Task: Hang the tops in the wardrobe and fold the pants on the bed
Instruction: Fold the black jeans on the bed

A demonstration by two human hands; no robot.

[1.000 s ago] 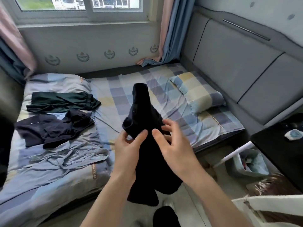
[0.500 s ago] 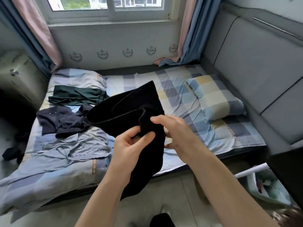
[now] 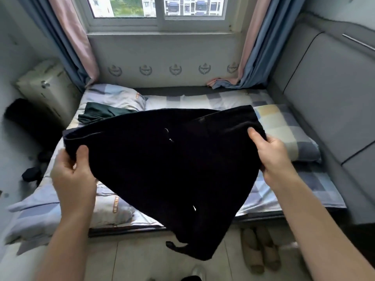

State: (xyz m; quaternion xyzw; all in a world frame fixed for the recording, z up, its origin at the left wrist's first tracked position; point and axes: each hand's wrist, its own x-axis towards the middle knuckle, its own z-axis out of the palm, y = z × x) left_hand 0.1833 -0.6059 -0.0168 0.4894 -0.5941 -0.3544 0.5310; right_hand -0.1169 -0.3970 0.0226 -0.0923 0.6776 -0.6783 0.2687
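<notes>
Two hands hold the black pants (image 3: 162, 169) spread above the bed (image 3: 274, 191): left hand (image 3: 71, 175) grips the waistband at 9 o'clock, right hand (image 3: 269, 153) pinches it at 3 o'clock. Fabric is soft, matte, hanging in a triangle. Half a second ago it was bunched between close-set hands. Green garment (image 3: 97, 114) lies at 11 o'clock.

Single head view, looking forward and down from bed (image 3: 284, 191) foot side toward window (image 3: 158, 9); hands close.
</notes>
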